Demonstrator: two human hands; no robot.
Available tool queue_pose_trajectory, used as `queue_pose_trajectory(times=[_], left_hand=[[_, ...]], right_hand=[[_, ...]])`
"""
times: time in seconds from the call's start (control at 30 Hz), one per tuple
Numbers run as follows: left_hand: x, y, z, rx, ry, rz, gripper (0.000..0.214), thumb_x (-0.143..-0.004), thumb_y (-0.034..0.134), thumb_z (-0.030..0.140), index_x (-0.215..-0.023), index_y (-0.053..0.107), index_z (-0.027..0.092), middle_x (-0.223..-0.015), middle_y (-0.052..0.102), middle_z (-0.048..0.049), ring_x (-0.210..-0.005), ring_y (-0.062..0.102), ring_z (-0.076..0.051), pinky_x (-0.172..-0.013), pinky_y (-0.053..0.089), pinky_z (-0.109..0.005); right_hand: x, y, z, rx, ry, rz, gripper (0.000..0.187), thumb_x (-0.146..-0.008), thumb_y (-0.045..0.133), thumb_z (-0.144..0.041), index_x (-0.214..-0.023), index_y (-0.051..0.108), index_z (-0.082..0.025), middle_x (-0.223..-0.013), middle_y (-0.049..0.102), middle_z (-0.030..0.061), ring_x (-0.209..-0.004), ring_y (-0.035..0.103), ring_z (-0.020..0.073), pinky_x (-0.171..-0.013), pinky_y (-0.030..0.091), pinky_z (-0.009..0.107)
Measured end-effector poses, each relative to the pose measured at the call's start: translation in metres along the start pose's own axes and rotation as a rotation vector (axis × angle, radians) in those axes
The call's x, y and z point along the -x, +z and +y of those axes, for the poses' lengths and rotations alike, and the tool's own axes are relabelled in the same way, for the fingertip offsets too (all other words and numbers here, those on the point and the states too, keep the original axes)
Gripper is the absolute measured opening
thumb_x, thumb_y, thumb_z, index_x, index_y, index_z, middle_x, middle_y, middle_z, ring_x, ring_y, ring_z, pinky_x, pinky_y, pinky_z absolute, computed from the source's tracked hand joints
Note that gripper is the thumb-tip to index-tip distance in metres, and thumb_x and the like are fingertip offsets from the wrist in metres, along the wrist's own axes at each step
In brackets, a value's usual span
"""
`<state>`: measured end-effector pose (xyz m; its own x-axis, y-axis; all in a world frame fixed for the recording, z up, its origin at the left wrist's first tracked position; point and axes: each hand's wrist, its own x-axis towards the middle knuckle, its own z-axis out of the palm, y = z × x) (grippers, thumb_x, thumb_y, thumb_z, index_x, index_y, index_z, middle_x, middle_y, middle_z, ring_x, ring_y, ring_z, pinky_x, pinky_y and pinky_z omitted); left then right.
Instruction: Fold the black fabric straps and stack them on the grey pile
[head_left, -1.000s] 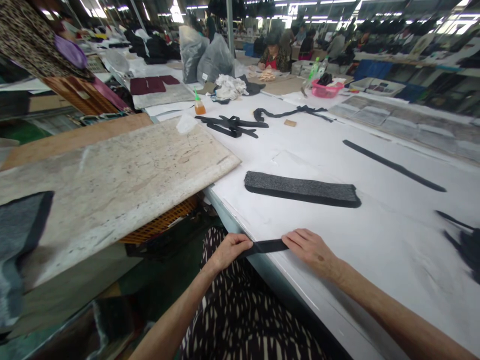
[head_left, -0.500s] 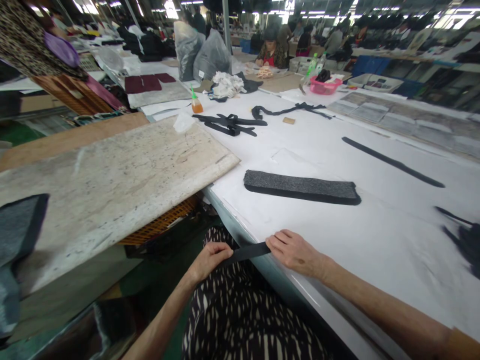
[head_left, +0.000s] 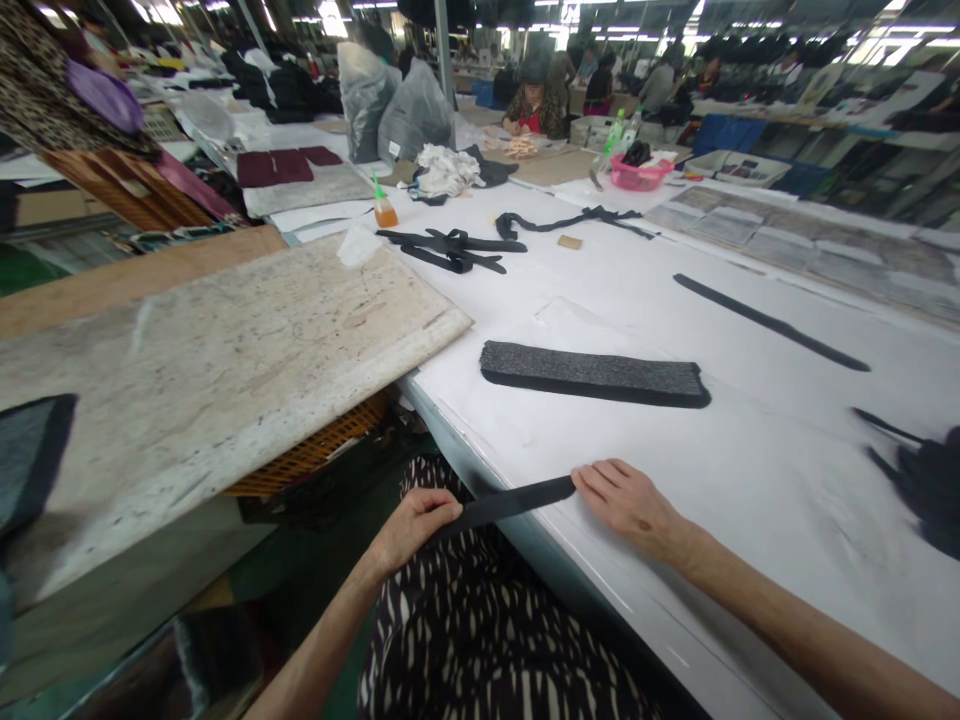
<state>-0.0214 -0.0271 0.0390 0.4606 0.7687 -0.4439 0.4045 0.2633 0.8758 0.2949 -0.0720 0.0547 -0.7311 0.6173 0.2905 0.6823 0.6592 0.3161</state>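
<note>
A black fabric strip stretches between my two hands, across the near edge of the white table. My left hand pinches one end above my patterned clothing. At the other end my right hand has its fingers closed over the strip, low over the tabletop. Beyond the hands lies a neat stack of dark grey fabric pieces with a black edge. A single black strip rests flat farther right. At the right edge is a heap of black strips.
To the left, a worn board carries a dark grey piece. Farther back are tangled black strips, an orange-filled bottle, white cloth and a pink basket. A person sits across the table.
My right hand has moved right, away from my left hand, so a longer stretch of the black strip shows between them. The view has shifted slightly.
</note>
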Motion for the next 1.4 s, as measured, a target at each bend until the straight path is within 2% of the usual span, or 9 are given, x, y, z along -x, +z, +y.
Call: queue_pose_trajectory(times=[0.2,0.37,0.5,0.63,0.7,0.8,0.93,1.17,1.4], left_hand=[[0.005,0.0,0.002,0.018,-0.022,-0.008,0.036,-0.073,0.056,0.048,-0.062,0.057,0.014,-0.056,0.045,0.0033,-0.055,0.036,-0.01,-0.051,0.027,-0.022],[0.014,-0.006,0.006,0.006,-0.035,0.057,0.037,-0.072,0.056,0.048,-0.059,0.053,0.014,-0.054,0.04,0.0037,-0.053,0.032,-0.009,-0.049,0.023,-0.022],[0.017,-0.005,0.011,0.007,-0.024,0.042,0.037,-0.072,0.056,0.049,-0.06,0.053,0.014,-0.054,0.04,0.0037,-0.052,0.032,-0.009,-0.049,0.023,-0.022],[0.011,0.01,0.027,-0.033,0.051,-0.021,0.035,-0.077,0.053,0.046,-0.064,0.057,0.013,-0.057,0.044,0.0023,-0.055,0.036,-0.01,-0.051,0.026,-0.022],[0.007,0.022,0.039,-0.096,0.114,-0.043,0.034,-0.08,0.051,0.041,-0.062,0.057,0.013,-0.056,0.042,0.0028,-0.055,0.035,-0.01,-0.05,0.025,-0.022],[0.002,0.041,0.055,-0.188,0.244,-0.075,0.032,-0.081,0.049,0.033,-0.055,0.054,0.014,-0.052,0.034,0.0045,-0.052,0.03,-0.009,-0.049,0.023,-0.022],[-0.005,0.056,0.064,-0.256,0.322,-0.073,0.028,-0.081,0.049,0.026,-0.059,0.06,0.013,-0.05,0.035,0.0049,-0.051,0.033,-0.008,-0.049,0.026,-0.02],[-0.014,0.062,0.063,-0.184,0.339,-0.027,0.02,-0.077,0.054,0.022,-0.063,0.065,0.013,-0.051,0.044,0.0048,-0.051,0.039,-0.008,-0.05,0.03,-0.018],[-0.026,0.066,0.059,-0.157,0.216,-0.065,0.02,-0.075,0.054,0.026,-0.066,0.065,0.012,-0.048,0.044,0.0043,-0.046,0.042,-0.009,-0.044,0.03,-0.019]], right_hand=[[0.006,0.0,-0.003,0.005,0.084,-0.03,0.032,-0.083,0.037,0.002,-0.102,0.06,-0.008,-0.091,0.06,0.0104,-0.078,0.051,0.0188,-0.068,0.044,0.032],[0.007,-0.004,-0.003,-0.176,0.201,-0.043,0.029,-0.083,0.038,-0.002,-0.102,0.06,-0.009,-0.089,0.06,0.0101,-0.078,0.051,0.0188,-0.069,0.046,0.031],[0.01,-0.009,0.002,-0.431,0.434,-0.008,0.031,-0.086,0.034,-0.005,-0.097,0.061,-0.015,-0.094,0.06,0.0075,-0.084,0.054,0.0172,-0.073,0.048,0.028],[-0.007,-0.027,0.008,-0.635,0.706,0.115,0.03,-0.089,0.033,-0.013,-0.103,0.058,-0.02,-0.102,0.059,0.0053,-0.089,0.057,0.0156,-0.079,0.048,0.029],[-0.025,-0.038,0.005,-0.74,0.642,0.089,0.025,-0.09,0.038,-0.019,-0.105,0.058,-0.021,-0.103,0.059,0.006,-0.091,0.057,0.0165,-0.08,0.048,0.029],[-0.048,-0.047,-0.01,-0.835,0.448,-0.082,0.016,-0.089,0.046,-0.024,-0.097,0.06,-0.022,-0.098,0.061,0.0047,-0.088,0.057,0.0164,-0.076,0.047,0.027],[-0.055,-0.031,-0.026,-0.839,0.406,-0.291,0.023,-0.089,0.048,-0.029,-0.071,0.059,-0.021,-0.072,0.06,-0.0012,-0.069,0.056,0.0136,-0.062,0.041,0.022],[-0.027,-0.015,-0.009,-0.822,0.528,-0.465,0.036,-0.091,0.038,-0.039,-0.065,0.055,-0.02,-0.061,0.058,-0.0028,-0.06,0.053,0.0127,-0.059,0.033,0.023],[0.045,-0.016,0.028,-0.99,0.798,-0.52,0.044,-0.086,0.033,-0.052,-0.062,0.05,-0.021,-0.06,0.057,0.0001,-0.059,0.052,0.015,-0.059,0.038,0.024]])
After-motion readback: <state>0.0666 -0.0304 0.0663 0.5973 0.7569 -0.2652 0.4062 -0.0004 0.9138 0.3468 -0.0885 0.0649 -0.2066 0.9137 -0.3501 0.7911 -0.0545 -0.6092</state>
